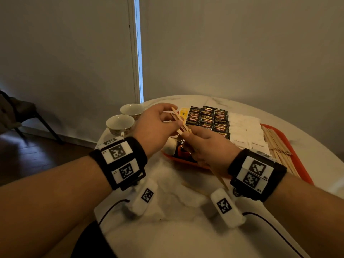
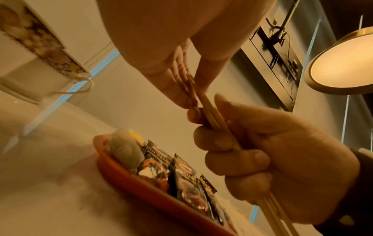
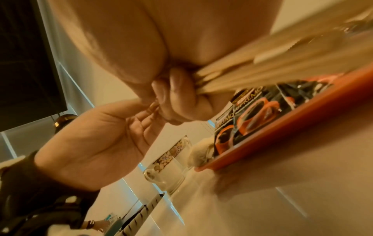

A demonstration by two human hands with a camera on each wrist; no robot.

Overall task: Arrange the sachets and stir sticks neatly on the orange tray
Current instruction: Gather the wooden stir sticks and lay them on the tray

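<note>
A bundle of wooden stir sticks [image 1: 181, 121] is held in the air over the near left end of the orange tray [image 1: 301, 164]. My right hand [image 1: 188, 135] grips the bundle in a fist around its middle [image 2: 220, 126]. My left hand [image 1: 176, 116] pinches the sticks' far ends between thumb and fingers [image 2: 181, 95]. On the tray lie rows of black coffee sachets [image 1: 208, 118], white sachets [image 1: 245, 131], a yellow sachet [image 1: 184, 111] and more stir sticks [image 1: 277, 144] along the right side. The right wrist view shows the sticks [image 3: 262, 63] fanning out of my curled fingers [image 3: 177, 95].
Two patterned cups [image 1: 120, 123] [image 1: 132, 108] stand on the white marble table, left of the tray. A loose stick [image 1: 195, 190] lies on the table near me. A dark chair [image 1: 22, 116] stands at far left. Wall close behind the table.
</note>
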